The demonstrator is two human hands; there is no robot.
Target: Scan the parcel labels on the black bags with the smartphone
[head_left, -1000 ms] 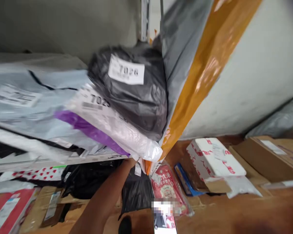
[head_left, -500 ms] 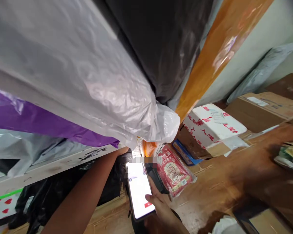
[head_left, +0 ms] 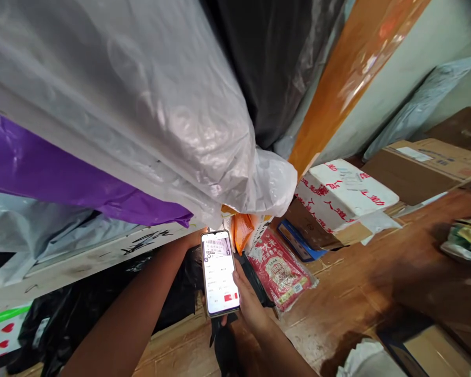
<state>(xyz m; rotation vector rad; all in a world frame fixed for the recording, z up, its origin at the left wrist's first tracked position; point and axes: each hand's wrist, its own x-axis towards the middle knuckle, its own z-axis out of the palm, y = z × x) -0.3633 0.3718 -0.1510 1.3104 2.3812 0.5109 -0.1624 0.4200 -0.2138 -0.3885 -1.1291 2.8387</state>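
Observation:
A smartphone (head_left: 220,277) with a lit screen is in my right hand (head_left: 248,293), its thumb along the phone's right edge. A barcode and lines of text show on the screen. My left hand (head_left: 198,239) reaches forward under the shelf edge, beside the top of the phone. Its fingers are hidden behind the phone and the shelf. Just beyond the phone lie an orange packet (head_left: 242,233) and a pale label, partly covered. To the right of my right hand, a red plastic-wrapped rice bag (head_left: 280,272) lies on the floor.
Large grey (head_left: 188,120), black and purple plastic parcels (head_left: 82,173) hang over the white shelf (head_left: 113,251) close to my head. On the right stand a white foam box (head_left: 349,193) with red writing and cardboard boxes (head_left: 419,167). Black bags (head_left: 102,293) lie below the shelf.
The phone has moved up and slightly left in view, and its screen now shows a barcode and text. My right thumb has shifted from over the screen to the phone's edge.

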